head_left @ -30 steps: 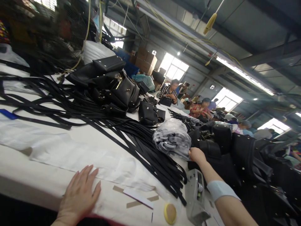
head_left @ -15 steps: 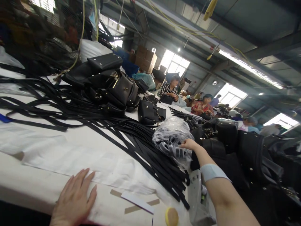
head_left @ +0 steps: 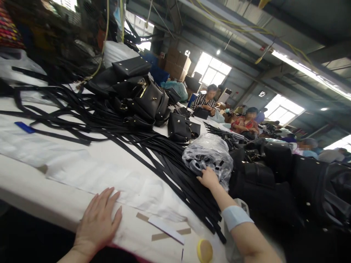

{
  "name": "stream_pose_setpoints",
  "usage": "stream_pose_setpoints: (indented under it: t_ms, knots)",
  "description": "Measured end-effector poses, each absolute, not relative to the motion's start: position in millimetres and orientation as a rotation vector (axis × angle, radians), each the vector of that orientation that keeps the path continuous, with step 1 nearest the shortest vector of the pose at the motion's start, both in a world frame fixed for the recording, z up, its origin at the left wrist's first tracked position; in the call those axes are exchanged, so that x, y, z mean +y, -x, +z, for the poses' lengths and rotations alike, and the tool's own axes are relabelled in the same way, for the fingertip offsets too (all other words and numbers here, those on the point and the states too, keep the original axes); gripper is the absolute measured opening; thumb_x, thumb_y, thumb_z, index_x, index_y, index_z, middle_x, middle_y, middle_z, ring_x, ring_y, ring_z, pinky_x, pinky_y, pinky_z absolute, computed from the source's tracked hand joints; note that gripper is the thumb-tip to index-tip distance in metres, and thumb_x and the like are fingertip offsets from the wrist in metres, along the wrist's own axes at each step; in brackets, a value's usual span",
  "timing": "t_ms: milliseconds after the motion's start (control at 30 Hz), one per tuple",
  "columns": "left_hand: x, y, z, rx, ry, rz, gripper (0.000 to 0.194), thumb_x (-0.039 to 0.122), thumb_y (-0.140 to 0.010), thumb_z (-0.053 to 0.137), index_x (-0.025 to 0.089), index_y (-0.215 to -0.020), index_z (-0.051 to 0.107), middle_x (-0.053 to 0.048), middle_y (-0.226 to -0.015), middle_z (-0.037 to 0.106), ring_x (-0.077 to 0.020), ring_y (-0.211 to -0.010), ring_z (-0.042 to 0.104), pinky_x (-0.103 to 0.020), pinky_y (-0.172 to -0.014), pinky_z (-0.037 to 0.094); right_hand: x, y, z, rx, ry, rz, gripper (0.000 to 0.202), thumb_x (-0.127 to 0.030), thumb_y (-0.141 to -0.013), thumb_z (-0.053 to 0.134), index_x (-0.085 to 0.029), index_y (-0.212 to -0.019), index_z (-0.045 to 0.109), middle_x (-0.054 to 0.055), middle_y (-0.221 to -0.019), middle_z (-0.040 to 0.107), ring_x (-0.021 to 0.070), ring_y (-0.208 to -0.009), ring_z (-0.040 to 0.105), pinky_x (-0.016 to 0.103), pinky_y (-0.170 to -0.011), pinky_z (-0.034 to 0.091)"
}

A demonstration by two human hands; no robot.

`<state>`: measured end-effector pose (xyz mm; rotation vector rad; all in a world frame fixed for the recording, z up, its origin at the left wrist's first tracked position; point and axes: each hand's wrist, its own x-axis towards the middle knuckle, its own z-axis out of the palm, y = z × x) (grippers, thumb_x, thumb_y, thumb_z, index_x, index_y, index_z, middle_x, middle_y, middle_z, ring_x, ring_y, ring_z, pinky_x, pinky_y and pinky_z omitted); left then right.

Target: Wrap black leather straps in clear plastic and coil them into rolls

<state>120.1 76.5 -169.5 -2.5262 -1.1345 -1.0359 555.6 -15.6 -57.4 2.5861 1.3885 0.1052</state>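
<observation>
Bag (head_left: 210,148)'s at my one o'clock, right fingers (head_left: 205,176) at it, can't tell if they're pinching; left fingers (head_left: 103,199) spread flat. A careless tug could drag it across the straps (head_left: 175,151).

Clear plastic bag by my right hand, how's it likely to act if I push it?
The clear plastic bag should crumple where pressed, as its film looks thin and wrinkled. It may roll a little, being rounded. Its load could shift, since the curled grey pieces inside look loosely bundled.
</observation>
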Motion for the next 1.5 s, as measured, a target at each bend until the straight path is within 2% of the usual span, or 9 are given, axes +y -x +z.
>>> stream_pose_setpoints:
  t_ms: [133,300,500,667,833,1100,1200,1333,1500]
  knots:
    - [73,-119,-169,-1.157,2.496,-0.994,0.043,0.031,-0.080,0.052,0.010,-0.116,0.061,-0.021,-0.127,0.060,-0.0350,-0.120,0.055,-0.051,-0.105,0.040,-9,-554,-42,1.361,-2.668,0.269,0.020,-0.029,-0.087,0.059,-0.015,-0.086,0.073,0.013,-0.096,0.065,0.0223,-0.089,0.062,0.028,-0.077,0.043]
    - [64,-119,-160,-1.261,2.529,-0.942,0.042,0.028,-0.082,0.052,0.009,-0.117,0.063,-0.021,-0.129,0.059,-0.0346,-0.123,0.053,-0.051,-0.108,0.038,1,-572,16,1.189,-2.841,0.655,0.047,-0.022,-0.098,0.022,-0.010,-0.099,0.067,0.018,-0.105,0.062,0.0246,-0.093,0.057,0.030,-0.072,0.039]
    - [56,-119,-148,-1.406,2.644,-0.929,0.043,0.029,-0.083,0.053,0.008,-0.119,0.063,-0.022,-0.133,0.056,-0.0360,-0.128,0.049,-0.053,-0.112,0.033,12,-549,33,1.449,-2.701,0.510,0.034,-0.036,-0.092,0.042,-0.017,-0.082,0.069,0.011,-0.085,0.067,0.0222,-0.074,0.059,0.030,-0.062,0.035]
    - [57,-121,-148,-1.438,2.702,-0.966,0.045,0.029,-0.083,0.052,0.005,-0.120,0.062,-0.024,-0.134,0.054,-0.0378,-0.130,0.046,-0.053,-0.114,0.030,11,-465,9,1.734,-2.599,0.560,0.027,-0.028,-0.091,0.047,-0.014,-0.106,0.064,0.013,-0.105,0.067,0.0238,-0.093,0.061,0.030,-0.077,0.040]
    - [54,-115,-144,-1.414,2.731,-1.008,0.047,0.030,-0.087,0.050,0.004,-0.125,0.056,-0.025,-0.137,0.050,-0.0375,-0.135,0.040,-0.053,-0.114,0.028,-14,-382,-23,2.040,-2.427,0.015,0.022,-0.030,-0.091,0.049,-0.022,-0.089,0.068,0.004,-0.088,0.072,0.0181,-0.082,0.063,0.024,-0.073,0.040]
    - [-5,-36,-154,-1.313,2.750,-1.276,0.054,0.027,-0.089,0.051,0.010,-0.139,0.039,-0.022,-0.146,0.039,-0.0365,-0.140,0.030,-0.057,-0.114,0.026,-169,-406,-55,1.349,-3.253,0.195,0.032,-0.038,-0.092,0.044,-0.016,-0.095,0.067,0.010,-0.090,0.070,0.0204,-0.078,0.063,0.028,-0.075,0.046]
    - [-15,-24,-173,-1.347,2.797,-1.287,0.050,0.029,-0.090,0.050,0.010,-0.135,0.044,-0.023,-0.144,0.041,-0.0385,-0.138,0.033,-0.059,-0.113,0.028,-223,-392,-87,1.345,-3.144,0.258,0.032,-0.040,-0.091,0.047,-0.017,-0.099,0.068,0.013,-0.109,0.067,0.0251,-0.099,0.061,0.034,-0.090,0.046]
    - [-18,-39,-182,-1.287,2.865,-1.261,0.045,0.031,-0.089,0.049,0.010,-0.130,0.048,-0.023,-0.142,0.043,-0.0390,-0.136,0.036,-0.058,-0.112,0.030,-251,-370,-125,1.404,-2.907,0.294,0.042,-0.039,-0.093,0.046,-0.016,-0.126,0.060,0.016,-0.141,0.049,0.0326,-0.134,0.038,0.047,-0.109,0.033]
    - [-14,-51,-173,-1.161,2.847,-1.264,0.038,0.030,-0.091,0.045,0.013,-0.125,0.047,-0.023,-0.135,0.046,-0.0390,-0.131,0.041,-0.058,-0.108,0.035,-246,-382,-121,1.434,-2.863,0.312,0.034,-0.040,-0.092,0.050,-0.021,-0.115,0.067,0.013,-0.137,0.054,0.0322,-0.132,0.042,0.047,-0.109,0.035]
